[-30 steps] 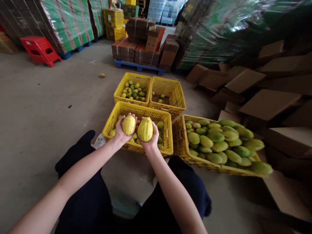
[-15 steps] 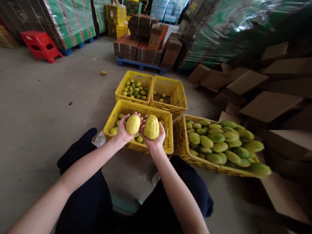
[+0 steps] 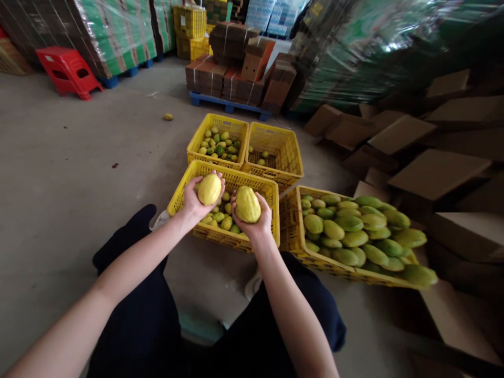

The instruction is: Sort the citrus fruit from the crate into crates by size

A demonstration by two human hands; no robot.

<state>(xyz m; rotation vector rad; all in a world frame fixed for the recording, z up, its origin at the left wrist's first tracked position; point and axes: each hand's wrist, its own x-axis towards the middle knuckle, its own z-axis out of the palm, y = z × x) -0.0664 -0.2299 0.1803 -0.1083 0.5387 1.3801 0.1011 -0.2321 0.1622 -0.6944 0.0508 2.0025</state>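
Observation:
My left hand [image 3: 199, 202] cradles a yellow papaya [image 3: 209, 189], palm up, fingers curled around its far side. A second, slightly ridged yellow papaya [image 3: 248, 205] rests in the palm of my right hand [image 3: 258, 220], with the fingers wrapped about it. Both hands are over the near yellow crate [image 3: 189, 179], a small gap between them. Smaller yellow-green fruits [image 3: 226, 223] lie inside that crate, partly hidden by my hands. At the right, another yellow crate [image 3: 291, 220] is heaped with larger green and yellow papayas [image 3: 356, 238].
Behind the near crate stand a crate [image 3: 192, 149] with several fruits and a crate [image 3: 293, 139] with few. Cardboard boxes [image 3: 439, 173] pile up at the right. A red stool [image 3: 69, 71], a loose fruit [image 3: 168, 116] and a blue pallet [image 3: 228, 105] of cartons are farther off.
My hands have moved apart: the left went up and left with its papaya, the right slightly right. More of the fruit in the near crate now shows between them.

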